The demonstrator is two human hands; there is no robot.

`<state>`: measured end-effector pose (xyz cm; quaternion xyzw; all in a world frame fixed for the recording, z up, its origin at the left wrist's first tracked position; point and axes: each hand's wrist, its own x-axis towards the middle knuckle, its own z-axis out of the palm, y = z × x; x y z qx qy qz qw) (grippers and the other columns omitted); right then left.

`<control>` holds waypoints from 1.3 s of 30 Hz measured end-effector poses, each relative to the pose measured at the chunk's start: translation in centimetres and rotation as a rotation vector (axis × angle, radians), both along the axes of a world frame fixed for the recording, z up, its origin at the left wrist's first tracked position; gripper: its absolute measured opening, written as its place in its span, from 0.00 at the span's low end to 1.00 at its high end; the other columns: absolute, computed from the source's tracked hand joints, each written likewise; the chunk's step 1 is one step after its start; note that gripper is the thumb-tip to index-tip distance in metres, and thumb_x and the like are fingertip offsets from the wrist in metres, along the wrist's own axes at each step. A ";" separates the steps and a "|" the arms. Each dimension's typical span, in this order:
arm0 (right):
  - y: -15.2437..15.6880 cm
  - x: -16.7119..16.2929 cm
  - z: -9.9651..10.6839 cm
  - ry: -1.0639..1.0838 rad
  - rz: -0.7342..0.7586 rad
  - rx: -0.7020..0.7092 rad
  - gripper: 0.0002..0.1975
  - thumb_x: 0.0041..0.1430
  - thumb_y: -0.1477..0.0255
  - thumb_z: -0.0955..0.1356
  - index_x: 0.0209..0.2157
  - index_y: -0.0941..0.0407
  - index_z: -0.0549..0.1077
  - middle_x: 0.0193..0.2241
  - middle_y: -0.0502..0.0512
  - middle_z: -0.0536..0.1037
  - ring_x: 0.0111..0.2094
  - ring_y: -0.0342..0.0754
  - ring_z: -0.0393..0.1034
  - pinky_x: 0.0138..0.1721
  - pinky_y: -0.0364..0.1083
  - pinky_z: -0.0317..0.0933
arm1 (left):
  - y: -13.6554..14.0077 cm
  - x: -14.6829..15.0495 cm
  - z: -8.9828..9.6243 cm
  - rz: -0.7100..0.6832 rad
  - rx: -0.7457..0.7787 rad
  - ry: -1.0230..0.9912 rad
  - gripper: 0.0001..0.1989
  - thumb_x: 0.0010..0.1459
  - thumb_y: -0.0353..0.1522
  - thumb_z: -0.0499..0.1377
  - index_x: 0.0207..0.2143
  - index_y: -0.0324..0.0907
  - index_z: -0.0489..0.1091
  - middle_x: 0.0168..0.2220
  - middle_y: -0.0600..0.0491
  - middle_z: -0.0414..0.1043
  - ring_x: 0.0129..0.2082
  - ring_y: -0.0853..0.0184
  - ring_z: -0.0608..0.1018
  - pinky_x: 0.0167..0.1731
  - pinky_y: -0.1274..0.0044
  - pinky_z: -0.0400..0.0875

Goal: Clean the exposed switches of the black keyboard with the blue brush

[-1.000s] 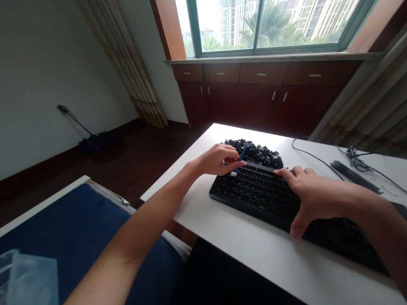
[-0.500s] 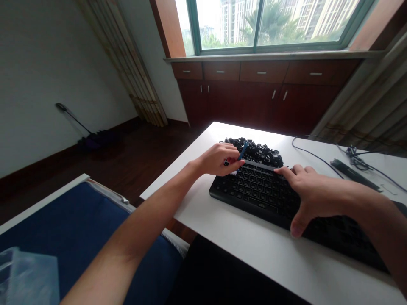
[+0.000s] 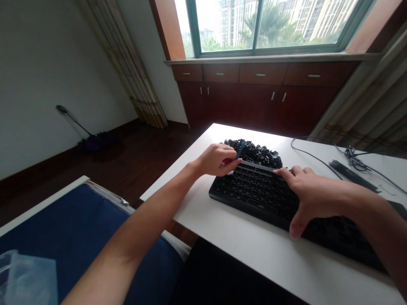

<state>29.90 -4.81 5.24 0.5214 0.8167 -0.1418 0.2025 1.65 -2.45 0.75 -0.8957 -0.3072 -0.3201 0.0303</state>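
A black keyboard (image 3: pixel 254 188) with its keycaps off lies slantwise on the white table. My left hand (image 3: pixel 219 160) is closed in a pinch around a slim blue-handled tool (image 3: pixel 242 148), over the keyboard's far left corner. A whitish end of that tool shows faintly under the fingers, at the keys. My right hand (image 3: pixel 314 192) spans the keyboard, thumb at the near edge and fingertips on the far edge, gripping it. Just behind the keyboard lies a heap of loose black keycaps (image 3: pixel 259 153).
A black cable (image 3: pixel 310 155) and a dark strip-like piece (image 3: pixel 352 174) lie at the table's right, with a thin bent wire (image 3: pixel 388 190) beside them. A blue-covered surface (image 3: pixel 92 224) with a pale translucent bag (image 3: pixel 30 277) is at lower left. Wooden cabinets (image 3: pixel 222 97) stand behind.
My left hand and the blue-handled tool have shifted slightly to the left. The right hand keeps its hold on the keyboard, and the view has tilted a little.
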 end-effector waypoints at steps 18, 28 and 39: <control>0.2 0.3 -0.6 0.022 0.031 0.021 0.79 0.13 0.44 0.75 0.69 0.56 0.43 0.58 0.70 0.60 0.56 0.71 0.58 0.48 0.60 0.64 | 0.4 -1.2 0.2 0.046 0.079 0.130 0.17 0.59 0.33 0.53 0.18 0.42 0.57 0.17 0.58 0.60 0.17 0.73 0.62 0.22 0.76 0.60; 0.4 0.4 -0.8 0.020 0.024 0.022 0.79 0.13 0.45 0.76 0.69 0.56 0.44 0.57 0.69 0.61 0.55 0.71 0.58 0.48 0.60 0.64 | -1.1 -2.2 -1.4 0.081 0.059 -0.174 0.20 0.62 0.33 0.56 0.19 0.42 0.54 0.18 0.59 0.53 0.18 0.74 0.59 0.20 0.78 0.54; 0.2 0.1 -0.2 0.006 0.012 0.007 0.79 0.14 0.46 0.76 0.69 0.56 0.43 0.59 0.70 0.59 0.56 0.71 0.57 0.49 0.60 0.63 | -1.4 -1.4 -1.3 0.040 0.020 -0.129 0.18 0.61 0.31 0.57 0.20 0.41 0.55 0.19 0.59 0.56 0.20 0.75 0.60 0.21 0.79 0.55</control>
